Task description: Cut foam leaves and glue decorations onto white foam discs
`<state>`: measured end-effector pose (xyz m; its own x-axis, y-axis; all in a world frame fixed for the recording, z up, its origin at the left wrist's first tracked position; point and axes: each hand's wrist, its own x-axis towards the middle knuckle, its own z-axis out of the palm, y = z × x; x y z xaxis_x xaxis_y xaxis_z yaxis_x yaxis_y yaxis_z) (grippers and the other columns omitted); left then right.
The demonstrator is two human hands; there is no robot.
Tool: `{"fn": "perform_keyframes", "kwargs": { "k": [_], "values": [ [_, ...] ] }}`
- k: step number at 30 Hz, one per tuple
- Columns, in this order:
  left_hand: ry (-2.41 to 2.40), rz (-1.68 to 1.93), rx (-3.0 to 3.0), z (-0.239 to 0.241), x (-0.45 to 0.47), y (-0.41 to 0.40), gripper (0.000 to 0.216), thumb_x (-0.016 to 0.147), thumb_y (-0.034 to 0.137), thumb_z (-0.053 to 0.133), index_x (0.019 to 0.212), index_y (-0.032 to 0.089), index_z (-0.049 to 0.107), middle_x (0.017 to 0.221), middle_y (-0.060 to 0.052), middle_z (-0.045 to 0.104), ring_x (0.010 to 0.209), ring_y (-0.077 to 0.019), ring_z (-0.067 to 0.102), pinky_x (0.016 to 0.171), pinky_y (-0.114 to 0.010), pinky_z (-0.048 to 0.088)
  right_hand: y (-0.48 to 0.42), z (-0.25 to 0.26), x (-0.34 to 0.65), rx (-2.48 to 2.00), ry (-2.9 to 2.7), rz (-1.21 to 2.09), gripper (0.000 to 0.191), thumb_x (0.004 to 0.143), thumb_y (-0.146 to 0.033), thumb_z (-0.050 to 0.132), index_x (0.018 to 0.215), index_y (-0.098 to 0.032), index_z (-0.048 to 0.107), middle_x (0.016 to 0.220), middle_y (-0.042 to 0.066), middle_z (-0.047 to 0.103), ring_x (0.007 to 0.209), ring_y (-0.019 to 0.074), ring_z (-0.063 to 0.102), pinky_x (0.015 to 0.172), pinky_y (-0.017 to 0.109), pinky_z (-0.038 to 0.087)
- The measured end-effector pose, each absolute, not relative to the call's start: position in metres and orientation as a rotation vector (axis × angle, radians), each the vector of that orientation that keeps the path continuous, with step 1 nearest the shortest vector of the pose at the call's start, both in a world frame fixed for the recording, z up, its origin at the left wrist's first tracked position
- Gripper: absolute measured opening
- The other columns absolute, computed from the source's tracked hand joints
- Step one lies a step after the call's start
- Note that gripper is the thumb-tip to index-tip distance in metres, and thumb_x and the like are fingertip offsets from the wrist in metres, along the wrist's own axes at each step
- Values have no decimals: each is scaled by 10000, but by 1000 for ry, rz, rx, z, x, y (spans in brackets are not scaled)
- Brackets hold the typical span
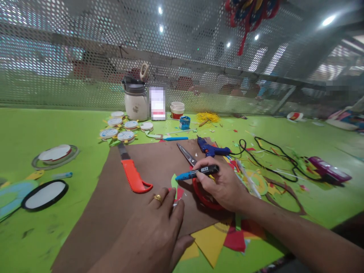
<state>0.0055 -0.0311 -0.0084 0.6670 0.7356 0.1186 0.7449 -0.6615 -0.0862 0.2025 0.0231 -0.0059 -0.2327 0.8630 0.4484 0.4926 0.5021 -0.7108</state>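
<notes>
My right hand (224, 184) grips a blue and black marker (196, 173), its blue tip pointing left at a small green paper piece (174, 179) on the brown sheet (153, 182). My left hand (159, 231) lies flat on the brown sheet, fingers together, pressing down small red and green paper scraps near its fingertips; a gold ring is on one finger. Scissors with red handles (186, 154) lie partly under my right hand.
An orange-handled knife (132, 174) lies on the brown sheet. A blue glue gun (212, 149) with a black cord, a cream flask (135, 99), paint pots, white round discs (125, 135), oval frames (45, 194) and coloured paper triangles (212, 240) lie on the green table. A perforated metal screen stands behind.
</notes>
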Motion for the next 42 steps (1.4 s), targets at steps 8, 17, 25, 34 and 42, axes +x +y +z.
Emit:
{"fn": "perform_keyframes", "kwargs": {
  "k": [8,17,25,34,42],
  "values": [
    [-1247,-104,-2753,-8,6,-32,487,874,468,526,1210,139,649,1218,-197,657,1119,-384,587,885,-504,513,23,-5,202,-1115,-1907,532,97,806,-152,546,880,-196,592,757,-9,632,681,134,583,667,246,471],
    [-1277,-88,-2754,-10,4,-34,483,876,478,514,1212,157,645,1221,-189,655,1125,-373,583,895,-500,509,24,-5,203,-1122,-1908,525,87,808,-155,545,860,-208,589,745,-10,625,683,142,578,672,263,467],
    [-1259,-133,-2750,-10,5,-31,460,874,460,527,1199,159,651,1228,-184,652,1127,-381,581,899,-512,506,23,-6,201,-1127,-1892,529,77,816,-155,548,862,-198,594,723,-16,619,644,129,566,633,244,465],
    [-1216,-122,-2763,-6,7,-32,461,878,451,532,1190,135,658,1180,-188,674,1108,-378,591,888,-500,511,23,-5,202,-1135,-1861,537,66,820,-161,549,852,-196,595,745,-11,620,683,134,579,671,246,461],
    [-1184,-164,-2728,-9,6,-30,464,861,457,553,1174,135,669,1171,-189,680,1094,-386,598,858,-498,524,23,-4,203,-1089,-1911,526,57,820,-151,554,846,-173,600,717,-17,601,666,118,565,655,225,448]
  ]
}}
